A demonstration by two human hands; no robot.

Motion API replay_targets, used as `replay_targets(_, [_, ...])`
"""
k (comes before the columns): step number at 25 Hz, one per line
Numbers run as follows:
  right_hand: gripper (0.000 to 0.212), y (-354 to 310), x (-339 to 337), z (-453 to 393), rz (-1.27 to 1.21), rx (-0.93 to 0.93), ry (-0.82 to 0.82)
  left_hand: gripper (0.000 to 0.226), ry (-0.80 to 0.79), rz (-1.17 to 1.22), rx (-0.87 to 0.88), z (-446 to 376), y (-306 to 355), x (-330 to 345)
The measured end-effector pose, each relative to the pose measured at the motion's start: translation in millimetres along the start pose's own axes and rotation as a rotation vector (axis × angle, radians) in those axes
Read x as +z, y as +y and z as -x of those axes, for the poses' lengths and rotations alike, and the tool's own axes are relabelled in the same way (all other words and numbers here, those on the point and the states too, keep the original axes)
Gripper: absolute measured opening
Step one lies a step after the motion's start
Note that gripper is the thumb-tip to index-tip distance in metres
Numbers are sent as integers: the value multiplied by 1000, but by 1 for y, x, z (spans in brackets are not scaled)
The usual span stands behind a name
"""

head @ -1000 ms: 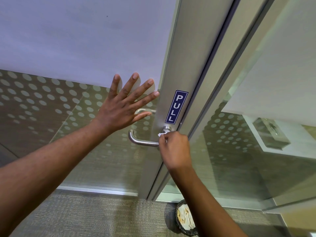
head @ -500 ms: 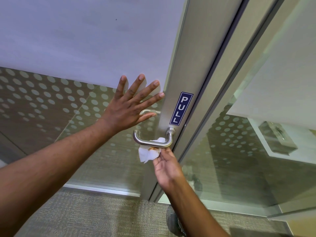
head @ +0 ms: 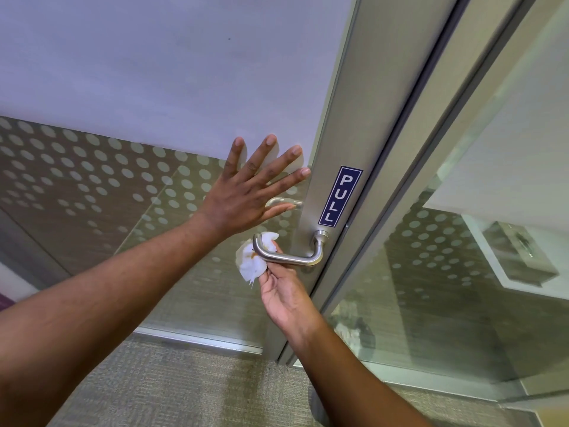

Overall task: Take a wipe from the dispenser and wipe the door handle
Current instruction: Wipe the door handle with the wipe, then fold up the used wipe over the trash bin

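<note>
Left hand (head: 243, 195) lying flat against glass door (head: 123, 217), fingers spread, gripping nothing. Right hand (head: 284, 292) reaching up from below, pinching crumpled white wipe (head: 251, 263) between fingertips. Wipe pressing against free curved end of metal door handle (head: 289, 257), partly tucked behind it; brownish stain showing on wipe beside handle. Blue PULL sign (head: 340, 195) sitting on door frame just above handle mount. Carpet (head: 184, 389) running below door.
</note>
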State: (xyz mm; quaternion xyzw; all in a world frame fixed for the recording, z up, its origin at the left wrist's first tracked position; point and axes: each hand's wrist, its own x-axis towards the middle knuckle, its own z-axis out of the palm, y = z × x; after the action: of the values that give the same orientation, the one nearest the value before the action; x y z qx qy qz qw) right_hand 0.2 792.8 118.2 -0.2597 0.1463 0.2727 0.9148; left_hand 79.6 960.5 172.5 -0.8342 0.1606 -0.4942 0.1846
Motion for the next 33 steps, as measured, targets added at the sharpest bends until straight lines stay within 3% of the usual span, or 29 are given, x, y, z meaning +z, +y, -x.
replay_targets(6, [20, -8, -26, 21, 9, 67, 36, 80, -7, -8, 14, 0, 0, 3])
replay_targets(13, [42, -29, -42, 56, 66, 40, 39, 74, -144, 172, -54, -1, 12, -29])
replay_targets(16, [48, -48, -45, 74, 82, -5, -22, 57, -162, 563, -263, 13, 45, -66])
replay_targets(18, [43, -66, -43, 88, 96, -47, -89, 44, -196, 890, -490, 21, 72, -88])
replay_targets(21, [39, -92, -40, 105, 134, -129, -98, 38, -440, 1501, -886, 16, 103, -111])
replay_targets(23, [40, -108, -40, 112, 157, -189, -65, 32, -645, 1890, -1026, 13, 118, -113])
replay_targets(27, [34, -132, -52, 121, 281, -307, -11, 15, -789, 2057, -1085, 9, 141, -110])
replay_targets(30, [28, -144, -69, 128, 545, -543, 89, 10, -743, 2123, -1311, -6, 164, -110])
replay_targets(33, [26, -158, -87, 137, 969, -859, 207, 13, -630, 2281, -1488, -26, 193, -111])
